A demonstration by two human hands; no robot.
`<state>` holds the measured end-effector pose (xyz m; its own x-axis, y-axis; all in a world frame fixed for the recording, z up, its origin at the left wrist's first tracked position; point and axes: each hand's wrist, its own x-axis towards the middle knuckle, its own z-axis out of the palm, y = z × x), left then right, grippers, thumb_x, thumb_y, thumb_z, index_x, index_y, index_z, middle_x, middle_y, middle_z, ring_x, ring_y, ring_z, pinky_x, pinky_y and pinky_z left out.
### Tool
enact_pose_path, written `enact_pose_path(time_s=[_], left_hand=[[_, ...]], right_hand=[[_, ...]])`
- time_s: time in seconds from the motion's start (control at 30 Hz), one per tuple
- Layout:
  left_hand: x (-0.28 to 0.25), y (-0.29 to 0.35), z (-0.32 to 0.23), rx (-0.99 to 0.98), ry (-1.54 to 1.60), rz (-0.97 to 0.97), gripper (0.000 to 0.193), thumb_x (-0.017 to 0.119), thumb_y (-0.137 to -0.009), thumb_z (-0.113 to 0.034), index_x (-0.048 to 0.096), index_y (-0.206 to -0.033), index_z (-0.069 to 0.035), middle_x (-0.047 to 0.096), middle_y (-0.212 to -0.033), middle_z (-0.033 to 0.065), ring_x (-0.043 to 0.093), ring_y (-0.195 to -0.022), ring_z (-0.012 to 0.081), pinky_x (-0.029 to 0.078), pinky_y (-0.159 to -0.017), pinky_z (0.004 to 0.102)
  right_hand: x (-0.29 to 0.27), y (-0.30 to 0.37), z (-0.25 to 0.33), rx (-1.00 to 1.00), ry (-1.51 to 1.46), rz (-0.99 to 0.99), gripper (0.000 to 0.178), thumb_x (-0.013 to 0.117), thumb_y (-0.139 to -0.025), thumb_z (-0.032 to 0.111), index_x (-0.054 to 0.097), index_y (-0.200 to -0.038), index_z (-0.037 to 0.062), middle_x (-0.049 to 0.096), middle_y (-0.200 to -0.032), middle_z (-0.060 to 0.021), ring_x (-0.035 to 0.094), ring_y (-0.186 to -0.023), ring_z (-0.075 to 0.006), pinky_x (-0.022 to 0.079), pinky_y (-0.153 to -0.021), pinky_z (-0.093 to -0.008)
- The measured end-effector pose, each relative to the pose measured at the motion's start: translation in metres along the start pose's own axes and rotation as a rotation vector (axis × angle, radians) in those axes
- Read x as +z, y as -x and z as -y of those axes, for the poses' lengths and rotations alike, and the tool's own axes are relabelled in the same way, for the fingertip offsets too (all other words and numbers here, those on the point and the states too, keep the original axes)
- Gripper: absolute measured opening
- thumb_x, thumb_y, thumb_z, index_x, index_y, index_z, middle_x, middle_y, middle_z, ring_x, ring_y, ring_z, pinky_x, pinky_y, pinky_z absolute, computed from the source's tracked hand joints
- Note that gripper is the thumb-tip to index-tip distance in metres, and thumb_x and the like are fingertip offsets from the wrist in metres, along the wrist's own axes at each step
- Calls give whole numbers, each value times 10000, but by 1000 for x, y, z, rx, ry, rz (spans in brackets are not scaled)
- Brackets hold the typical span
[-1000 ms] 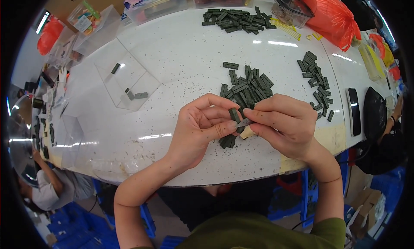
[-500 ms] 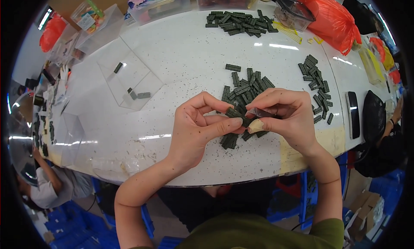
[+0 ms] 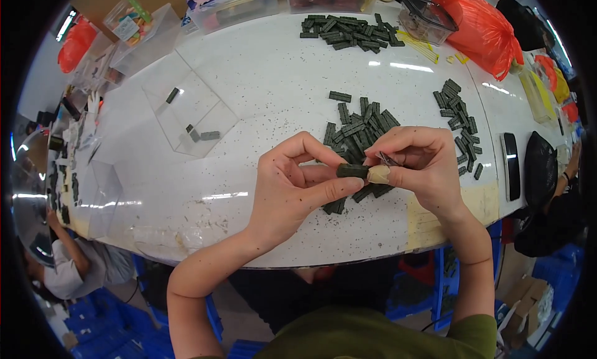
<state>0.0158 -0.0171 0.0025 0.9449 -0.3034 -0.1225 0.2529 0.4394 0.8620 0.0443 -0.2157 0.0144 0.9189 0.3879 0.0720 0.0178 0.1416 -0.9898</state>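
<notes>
My left hand [image 3: 289,185] is closed, pinching a small dark green ridged block [image 3: 352,171] between thumb and fingers. My right hand [image 3: 423,172] meets it from the other side, its thumb wrapped in beige tape [image 3: 378,174] and touching or nearly touching the block's right end. Between the right fingers is a small thin metal blade [image 3: 387,159], partly hidden by them. Just beyond and beneath both hands lies a loose pile of similar green blocks [image 3: 357,130].
More green blocks lie in a far heap [image 3: 351,32] and a right-hand group [image 3: 459,119]. A clear plastic box [image 3: 205,119] stands left, with a few blocks about it. A phone [image 3: 510,166], black bag [image 3: 540,163] and red bag [image 3: 482,29] sit right. Dark crumbs dot the white table [image 3: 267,97].
The block in my left hand has turned from slanted to nearly level. My right hand has tilted, the blade now showing at a steeper angle, and both hands have shifted slightly right.
</notes>
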Motion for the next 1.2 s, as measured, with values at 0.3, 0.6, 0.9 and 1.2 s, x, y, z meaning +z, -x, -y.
enact_pose_path(time_s=[0.3,0.6,0.9,1.2], left_hand=[[-7,-7,-5,-329,232,194,483,629,-804,28,470,-1260,13,647,-849,128,679,-764,247,573,-729,296],[-12,-9,-6,-412,345,242,452,600,-831,1,477,-1266,5,666,-902,125,670,-777,231,568,-733,297],[-3,-5,-1,-160,231,70,358,597,-815,49,541,-1167,14,674,-920,121,662,-774,180,557,-729,279],[-10,-6,3,-133,205,81,348,606,-783,99,561,-1118,14,676,-911,123,658,-787,155,552,-724,267]], right_hand=[[-5,1,4,-327,353,98,325,636,-536,-98,702,-841,-6,683,-807,-117,595,-662,-160,446,-561,-199],[-4,-2,0,-613,531,150,304,643,-561,-89,708,-844,-1,688,-818,-102,527,-615,-128,404,-529,-205],[3,4,5,-419,551,55,300,682,-598,-82,711,-879,19,652,-903,-94,525,-655,-117,413,-532,-195],[8,6,-1,-497,606,32,298,713,-600,-61,707,-888,13,638,-890,-84,516,-647,-110,419,-535,-197]])
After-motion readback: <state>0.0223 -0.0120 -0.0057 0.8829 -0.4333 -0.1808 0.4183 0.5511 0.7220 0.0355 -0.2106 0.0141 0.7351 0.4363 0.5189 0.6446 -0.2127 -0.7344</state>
